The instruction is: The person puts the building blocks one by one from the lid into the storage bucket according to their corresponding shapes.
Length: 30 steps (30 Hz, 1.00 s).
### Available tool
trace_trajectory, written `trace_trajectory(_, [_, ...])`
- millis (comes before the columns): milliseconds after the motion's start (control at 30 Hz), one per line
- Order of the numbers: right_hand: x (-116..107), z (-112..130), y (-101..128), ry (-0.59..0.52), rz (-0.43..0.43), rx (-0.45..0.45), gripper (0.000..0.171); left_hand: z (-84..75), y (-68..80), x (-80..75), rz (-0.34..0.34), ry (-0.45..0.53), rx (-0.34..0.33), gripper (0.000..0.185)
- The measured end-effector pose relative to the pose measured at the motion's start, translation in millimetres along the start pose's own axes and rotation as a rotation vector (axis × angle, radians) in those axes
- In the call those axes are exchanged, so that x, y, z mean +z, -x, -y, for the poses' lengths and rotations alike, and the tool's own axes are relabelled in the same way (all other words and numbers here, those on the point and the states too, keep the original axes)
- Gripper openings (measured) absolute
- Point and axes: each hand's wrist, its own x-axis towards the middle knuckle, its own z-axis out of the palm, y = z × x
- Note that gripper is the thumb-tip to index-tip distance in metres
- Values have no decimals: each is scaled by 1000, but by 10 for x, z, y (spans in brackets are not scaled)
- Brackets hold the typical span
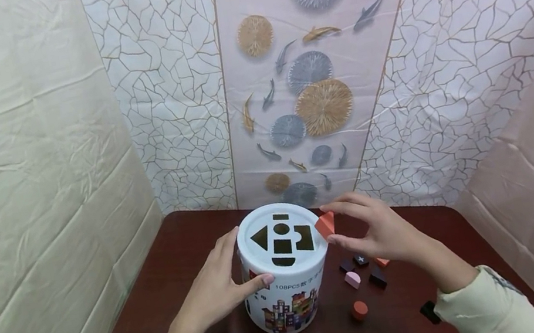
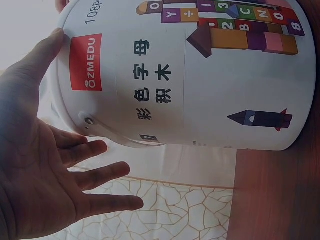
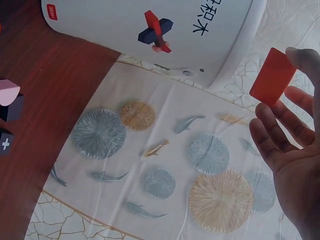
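Observation:
A white bucket [image 1: 290, 299] with a printed label stands upright on the table, its white lid [image 1: 262, 262] cut with several shaped holes. My left hand [image 1: 219, 288] rests against the bucket's near left side, thumb on the lid's rim. In the left wrist view the other fingers [image 2: 100, 176] are spread and straight beside the bucket. My right hand [image 1: 382, 226] pinches an orange-red triangular block [image 1: 326, 226] between thumb and fingertips, at the lid's right edge. The right wrist view shows one flat rectangular side of that block [image 3: 273, 77].
Right of the bucket lie a pink half-round block [image 1: 353, 279], a red cylinder block [image 1: 359, 310], a dark block with a plus sign [image 1: 361, 260], another dark block [image 1: 378, 277] and an orange piece [image 1: 383, 261]. Patterned cloth [image 1: 167, 89] hangs behind the dark red table [image 1: 162, 304].

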Motion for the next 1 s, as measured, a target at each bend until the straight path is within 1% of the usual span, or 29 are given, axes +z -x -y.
trace_trajectory(333, [75,57,-220,-29,0,-40,58,-12,1,-18,-4,-9,9,122])
trace_trajectory(567, [144,57,-322,-74,19,-78,55,-17,15,-7,7,6,-8,123])
trace_trajectory(700, [176,72,-380,-103,32,-81,53,-4,9,0,5,11,-7,122])
trace_trajectory(1000, [274,119,-483,-117,67,-65,50,2,8,-5,9,22,-6,122])
